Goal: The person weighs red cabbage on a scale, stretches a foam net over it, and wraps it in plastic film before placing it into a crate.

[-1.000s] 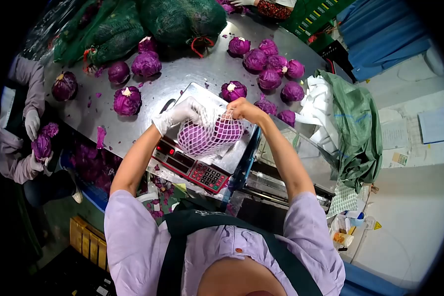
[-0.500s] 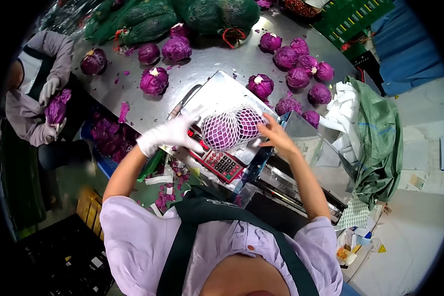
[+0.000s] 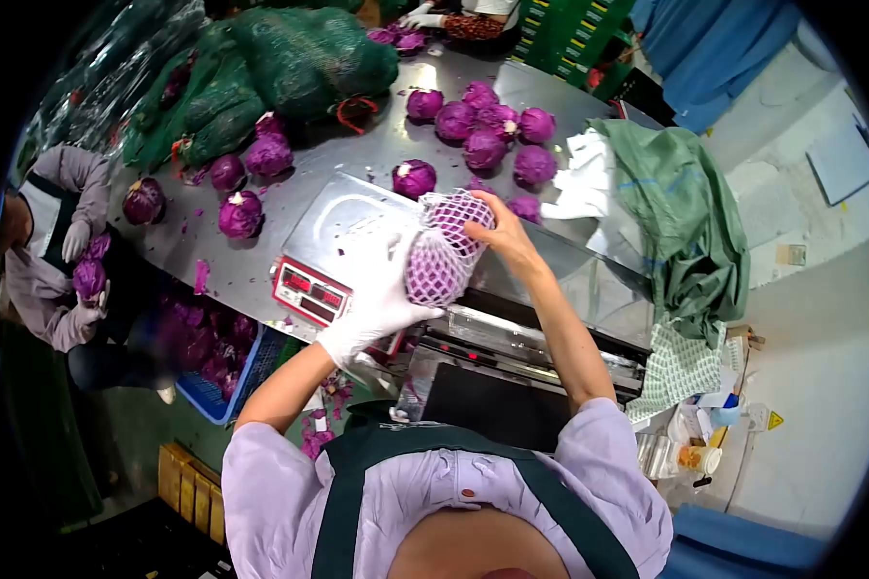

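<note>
Two red cabbages in a white foam net (image 3: 441,251) are lifted off the steel scale (image 3: 333,227). My left hand (image 3: 377,294), in a white glove, cups the netted pair from below and the left. My bare right hand (image 3: 497,232) grips the net's upper right end. The bundle hangs between the scale pan and the wrapping machine (image 3: 541,318) to its right.
Loose red cabbages (image 3: 483,135) lie on the steel table (image 3: 377,145), with green net sacks (image 3: 290,58) at the back. A person in gloves at the left trims a cabbage (image 3: 87,278). A green sack (image 3: 686,212) drapes the right. A blue crate (image 3: 217,372) sits below.
The netted cabbages have been lifted from the scale pan and carried right toward the machine. My left hand moved under the bundle; my right hand closed on its end.
</note>
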`<state>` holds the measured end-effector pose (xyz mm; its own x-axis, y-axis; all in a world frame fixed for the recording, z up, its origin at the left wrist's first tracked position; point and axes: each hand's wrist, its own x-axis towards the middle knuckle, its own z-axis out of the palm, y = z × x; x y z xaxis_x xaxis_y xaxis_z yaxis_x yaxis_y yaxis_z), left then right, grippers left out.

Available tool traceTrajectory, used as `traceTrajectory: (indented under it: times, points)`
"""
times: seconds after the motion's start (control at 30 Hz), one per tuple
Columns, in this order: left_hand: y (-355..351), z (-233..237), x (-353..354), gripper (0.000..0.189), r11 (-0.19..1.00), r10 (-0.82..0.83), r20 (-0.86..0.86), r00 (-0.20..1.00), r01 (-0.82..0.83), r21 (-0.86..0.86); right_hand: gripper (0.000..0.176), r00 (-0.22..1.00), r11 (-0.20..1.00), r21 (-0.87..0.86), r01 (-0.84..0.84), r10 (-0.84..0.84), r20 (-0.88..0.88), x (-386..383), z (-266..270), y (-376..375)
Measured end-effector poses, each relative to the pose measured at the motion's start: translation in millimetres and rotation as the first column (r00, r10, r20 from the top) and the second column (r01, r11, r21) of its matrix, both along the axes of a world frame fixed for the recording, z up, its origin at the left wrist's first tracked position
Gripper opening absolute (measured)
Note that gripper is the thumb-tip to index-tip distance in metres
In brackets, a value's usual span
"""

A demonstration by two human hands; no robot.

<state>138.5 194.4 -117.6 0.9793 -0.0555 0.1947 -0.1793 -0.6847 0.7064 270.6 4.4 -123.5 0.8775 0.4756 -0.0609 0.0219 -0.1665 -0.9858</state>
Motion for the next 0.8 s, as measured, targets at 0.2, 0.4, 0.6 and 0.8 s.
traceTrajectory:
  times: [0.2,0.4,0.6,0.8]
  points:
    - [-136.2,-0.6,33.4,0.114,0.991,-0.134,0.042,0.990,0.134,0.003,0.052,0.991,0.982,-0.135,0.133,-0.129,0.037,26.1,9.1,-123.6]
    - [-217.0,-30.7,57.2,0.110,0.988,-0.157,0.077,0.985,0.157,0.012,0.059,0.999,0.940,-0.339,-0.028,0.016,-0.040,62.6,-4.3,-197.3]
    - [-191.2,-42.2,69.4,0.109,0.940,-0.331,-0.055,0.942,0.334,0.068,0.075,0.983,0.903,-0.392,-0.174,0.185,-0.012,74.4,-16.8,-215.4]
    - [-140.1,7.7,42.3,0.061,0.660,-0.617,0.055,0.785,0.479,0.579,0.048,0.872,0.808,-0.585,0.077,0.230,0.432,6.5,35.6,-259.3]
